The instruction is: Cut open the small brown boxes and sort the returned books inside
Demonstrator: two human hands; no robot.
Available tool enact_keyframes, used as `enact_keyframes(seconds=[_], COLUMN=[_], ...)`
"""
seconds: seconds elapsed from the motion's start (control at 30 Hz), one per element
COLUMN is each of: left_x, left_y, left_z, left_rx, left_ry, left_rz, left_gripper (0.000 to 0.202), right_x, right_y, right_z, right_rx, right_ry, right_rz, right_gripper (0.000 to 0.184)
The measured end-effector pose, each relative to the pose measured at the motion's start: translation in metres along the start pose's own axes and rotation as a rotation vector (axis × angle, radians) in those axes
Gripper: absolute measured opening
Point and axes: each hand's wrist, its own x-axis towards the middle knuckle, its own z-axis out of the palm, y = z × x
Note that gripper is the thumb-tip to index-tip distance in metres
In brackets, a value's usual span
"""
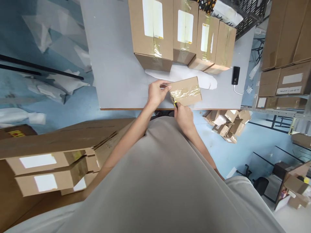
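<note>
Worktable (111, 61): pale grey, brown-edged, above a blue floor (211, 152).
Left hand (156, 92): thumb and fingers clamped on the left end of a small carton (188, 84).
Right hand (184, 117): fingers wrapped round a yellow-and-black utility knife (175, 103).
Small carton: plain brown cardboard, slanted near the front edge, shiny wrinkled tape (186, 92) across its top.
Beyond: white packaging (209, 82), four larger taped cartons (167, 42).

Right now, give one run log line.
left hand: touching small box | right hand: holding yellow-black cutter at box's left end | beyond: four larger boxes
</note>
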Motion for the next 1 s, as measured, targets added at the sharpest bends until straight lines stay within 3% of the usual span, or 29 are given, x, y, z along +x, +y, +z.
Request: enact_keyframes(seconds=[0.17, 0.37, 0.53, 0.63, 0.73, 0.83, 1.0], left_x=[-0.001, -0.002, -0.01, -0.018, -0.021, -0.019, -0.016], left_y=[-0.003, -0.012, -0.022, -0.024, -0.021, -0.015, -0.006], left_z=[0.001, -0.003, -0.004, -0.004, -0.005, -0.007, -0.009], left_rx=[0.043, -0.004, -0.096, -0.116, -0.102, -0.073, -0.112], left_ry=[-0.012, -0.049, -0.057, -0.102, -0.118, -0.133, -0.163], left_rz=[0.027, 0.057, 0.059, 0.065, 0.061, 0.045, -0.05], left_gripper=[0.021, 0.025, 0.033, 0.043, 0.06, 0.065, 0.064], right_x=[-0.008, -0.021, -0.025, -0.009, 0.015, 0.035, 0.053], right_y=[-0.009, -0.006, 0.031, 0.063, 0.091, 0.111, 0.131], right_z=[0.006, 0.011, 0.022, 0.032, 0.036, 0.034, 0.025], right_rx=[-0.005, 0.069, 0.192, 0.259, 0.294, 0.321, 0.37], right_ry=[-0.033, 0.065, 0.307, 0.488, 0.586, 0.594, 0.485], right_rz=[0.012, 0.065, 0.166, 0.201, 0.202, 0.163, 0.047], right_gripper=[0.035, 0.038, 0.043, 0.045, 0.045, 0.046, 0.048])
